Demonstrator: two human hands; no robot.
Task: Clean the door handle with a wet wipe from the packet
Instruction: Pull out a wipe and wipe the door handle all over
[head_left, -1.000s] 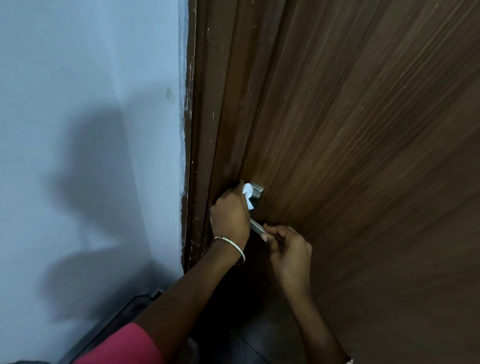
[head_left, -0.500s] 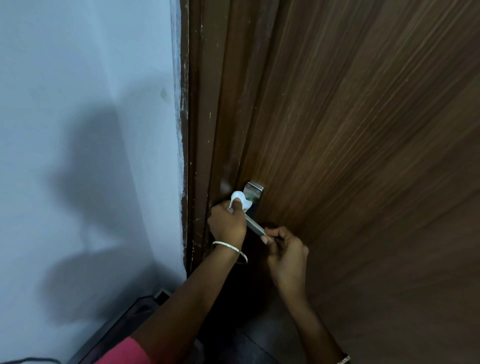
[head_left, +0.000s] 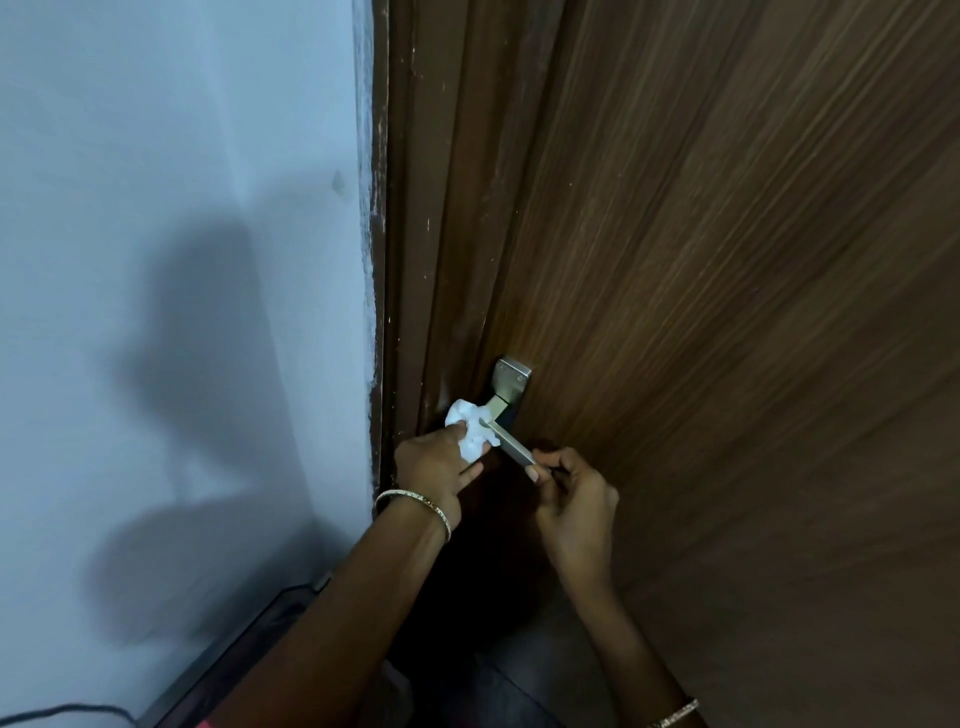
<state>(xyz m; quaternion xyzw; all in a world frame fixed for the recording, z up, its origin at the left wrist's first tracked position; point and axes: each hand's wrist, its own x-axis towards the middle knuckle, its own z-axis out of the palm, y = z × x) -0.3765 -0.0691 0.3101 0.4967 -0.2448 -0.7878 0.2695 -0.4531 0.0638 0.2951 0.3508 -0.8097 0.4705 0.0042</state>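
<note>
Left hand (head_left: 434, 465), grip clenched round a crumpled white wet wipe (head_left: 470, 431), pressing it on the door handle (head_left: 511, 442), right hand (head_left: 574, 501) grip pinching the lever's near end, wooden door (head_left: 727, 312), white wall (head_left: 182, 208) left.

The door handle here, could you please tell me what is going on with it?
A person is cleaning the silver metal lever door handle on the brown wooden door. The left hand holds a crumpled white wet wipe against the lever close to its base plate. The right hand pinches the lever's free end. The wipe packet is not in view.
</note>
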